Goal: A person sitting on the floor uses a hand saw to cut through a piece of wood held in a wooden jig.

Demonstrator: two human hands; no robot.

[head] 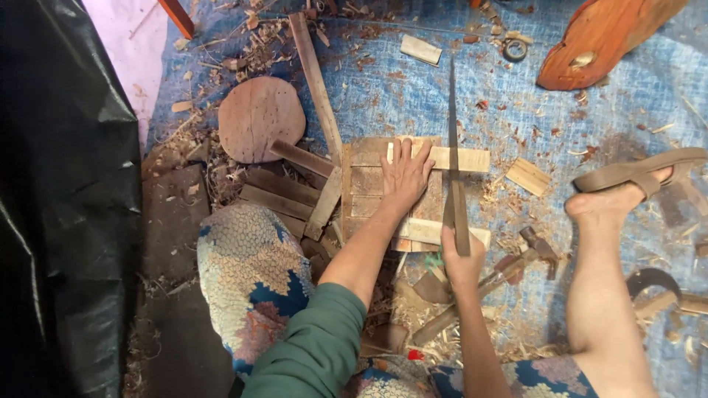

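A person sat on a blue tarp strewn with wood shavings, working at a small panel of wooden slats laid flat in front of them. The left hand lay open and flat on the panel, fingers spread toward the far side, pressing on the slats and on a pale strip of wood that crossed the panel's far edge. The right hand was closed tight around the handle of a long, narrow saw, whose blade ran away from the person along the panel's right edge and over the pale strip. A second pale strip crossed the panel's near edge, just left of the right hand.

To the left of the panel lay a round wooden disc and several dark loose planks, with a long thin batten slanting toward the far side. A hammer rested on the tarp just right of the right hand. Farther right, the person's bare foot sat in a brown sandal. A small pale offcut lay between the panel and the foot, and a large reddish carved piece of wood lay at the far right corner. Black plastic sheeting covered the left side.
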